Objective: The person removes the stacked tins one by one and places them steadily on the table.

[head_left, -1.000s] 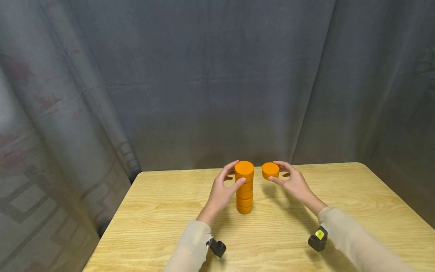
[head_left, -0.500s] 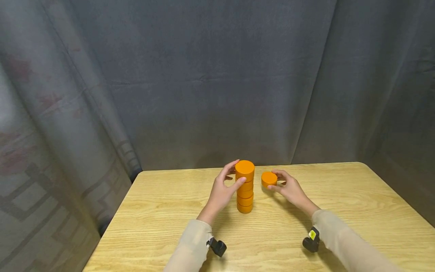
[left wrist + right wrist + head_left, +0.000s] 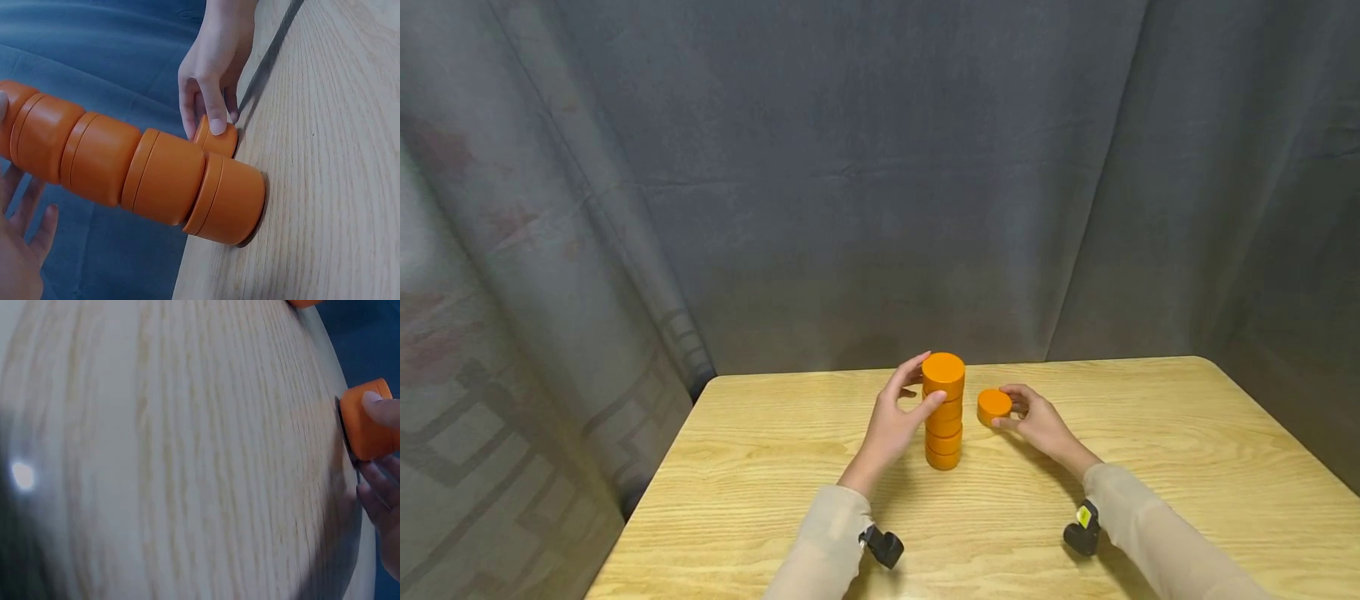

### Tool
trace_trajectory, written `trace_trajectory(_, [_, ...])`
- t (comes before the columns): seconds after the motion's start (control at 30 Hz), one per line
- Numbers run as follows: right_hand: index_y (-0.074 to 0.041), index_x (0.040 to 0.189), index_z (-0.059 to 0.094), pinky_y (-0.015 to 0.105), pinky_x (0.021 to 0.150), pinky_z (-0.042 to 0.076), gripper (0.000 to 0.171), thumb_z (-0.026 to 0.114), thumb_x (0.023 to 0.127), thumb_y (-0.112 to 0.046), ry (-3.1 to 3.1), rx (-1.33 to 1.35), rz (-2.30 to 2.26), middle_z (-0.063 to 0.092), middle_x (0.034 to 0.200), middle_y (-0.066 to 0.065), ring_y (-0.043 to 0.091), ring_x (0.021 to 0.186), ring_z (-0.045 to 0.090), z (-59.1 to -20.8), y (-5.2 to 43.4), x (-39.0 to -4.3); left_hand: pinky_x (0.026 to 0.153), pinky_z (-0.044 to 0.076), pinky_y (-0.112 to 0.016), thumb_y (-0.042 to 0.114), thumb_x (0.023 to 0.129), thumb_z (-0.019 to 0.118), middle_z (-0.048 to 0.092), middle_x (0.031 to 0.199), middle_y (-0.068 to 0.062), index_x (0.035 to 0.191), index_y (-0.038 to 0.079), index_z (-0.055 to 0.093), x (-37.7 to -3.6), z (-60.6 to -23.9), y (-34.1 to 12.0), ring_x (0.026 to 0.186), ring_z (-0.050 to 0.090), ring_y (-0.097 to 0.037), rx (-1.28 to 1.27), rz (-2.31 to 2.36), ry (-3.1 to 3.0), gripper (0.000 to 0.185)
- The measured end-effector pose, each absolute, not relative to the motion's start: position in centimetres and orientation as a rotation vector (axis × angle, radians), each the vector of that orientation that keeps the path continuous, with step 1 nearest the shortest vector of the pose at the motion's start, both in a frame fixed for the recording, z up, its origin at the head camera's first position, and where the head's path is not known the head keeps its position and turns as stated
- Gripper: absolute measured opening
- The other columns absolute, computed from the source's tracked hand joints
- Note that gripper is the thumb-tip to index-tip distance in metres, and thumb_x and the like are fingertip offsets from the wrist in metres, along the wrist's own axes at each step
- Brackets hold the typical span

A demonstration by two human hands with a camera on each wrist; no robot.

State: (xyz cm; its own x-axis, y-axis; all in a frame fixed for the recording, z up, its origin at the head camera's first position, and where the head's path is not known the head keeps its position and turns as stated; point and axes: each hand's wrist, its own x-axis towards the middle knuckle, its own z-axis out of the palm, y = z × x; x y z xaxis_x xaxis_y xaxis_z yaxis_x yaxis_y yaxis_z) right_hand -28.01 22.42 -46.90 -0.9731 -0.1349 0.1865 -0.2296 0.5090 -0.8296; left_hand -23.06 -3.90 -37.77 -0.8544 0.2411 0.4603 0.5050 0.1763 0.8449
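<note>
Disc (image 3: 994,406) sits pinched in the right hand (image 3: 1033,421) just right of the stack (image 3: 943,412); left hand (image 3: 891,421), curled round the stack's top, best holds firm while the disc settles flat

Four stacked orange discs (image 3: 943,410), one loose orange disc (image 3: 994,406), two hands (image 3: 891,423)
</note>
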Motion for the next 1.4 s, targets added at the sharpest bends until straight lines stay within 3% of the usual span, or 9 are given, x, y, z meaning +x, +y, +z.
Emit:
trace_trajectory(0.23, [0.010, 0.134, 0.046, 0.054, 0.096, 0.047, 0.057, 0.075, 0.087, -0.003, -2.637, 0.355, 1.480, 0.056, 0.126, 0.030, 0.045, 0.114, 0.058, -47.1, 22.4, -28.1, 0.093, 0.043, -0.043, 0.010, 0.095, 0.068, 0.059, 0.129, -0.013, 0.144, 0.003, 0.048, -22.3, -36.9, -4.0, 0.115, 0.055, -0.026, -0.719, -1.733, -2.234, 0.053])
trace_trajectory(0.6, [0.014, 0.135, 0.041, 0.057, 0.099, 0.044, 0.060, 0.074, 0.087, 0.000, -2.633, 0.434, 1.496, 0.053, 0.128, 0.034, 0.049, 0.116, 0.055, -46.8, 22.3, -27.8, 0.094, 0.042, -0.046, 0.010, 0.094, 0.069, 0.060, 0.129, -0.013, 0.143, 0.007, 0.049, -22.3, -36.9, -3.9, 0.116, 0.055, -0.027, -0.707, -1.743, -2.232, 0.053])
trace_trajectory(1.03, [0.012, 0.141, 0.037, 0.061, 0.102, 0.039, 0.071, 0.076, 0.088, -0.011, -2.651, 0.428, 1.457, 0.049, 0.132, 0.035, 0.050, 0.122, 0.049, -45.7, 22.9, -27.0, 0.093, 0.044, -0.043, 0.011, 0.094, 0.068, 0.059, 0.131, -0.012, 0.144, 0.007, 0.049, -22.2, -36.9, -4.0, 0.116, 0.055, -0.026, -0.718, -1.730, -2.235, 0.054])
trace_trajectory(1.13, [0.011, 0.141, 0.038, 0.061, 0.100, 0.039, 0.068, 0.075, 0.089, -0.013, -2.630, 0.424, 1.440, 0.049, 0.134, 0.034, 0.050, 0.124, 0.047, -45.1, 23.0, -26.6, 0.095, 0.044, -0.049, 0.009, 0.094, 0.068, 0.058, 0.133, -0.013, 0.145, 0.006, 0.047, -22.8, -37.7, -4.0, 0.118, 0.054, -0.028, -0.721, -1.733, -2.234, 0.056])
trace_trajectory(1.3, [0.011, 0.140, 0.041, 0.061, 0.101, 0.037, 0.062, 0.072, 0.091, -0.011, -2.573, 0.439, 1.415, 0.050, 0.135, 0.033, 0.048, 0.125, 0.046, -44.0, 23.0, -26.1, 0.097, 0.042, -0.056, 0.010, 0.093, 0.070, 0.056, 0.136, -0.009, 0.148, 0.014, 0.045, -24.7, -40.1, -3.8, 0.120, 0.053, -0.029, -0.717, -1.746, -2.215, 0.061])
trace_trajectory(1.4, [0.010, 0.139, 0.043, 0.059, 0.102, 0.036, 0.059, 0.072, 0.091, -0.010, -2.538, 0.443, 1.423, 0.052, 0.134, 0.031, 0.046, 0.125, 0.047, -43.4, 22.9, -25.9, 0.097, 0.043, -0.052, 0.014, 0.092, 0.071, 0.057, 0.135, -0.004, 0.148, 0.018, 0.046, -25.0, -40.7, -3.9, 0.120, 0.054, -0.025, -0.716, -1.751, -2.212, 0.061])
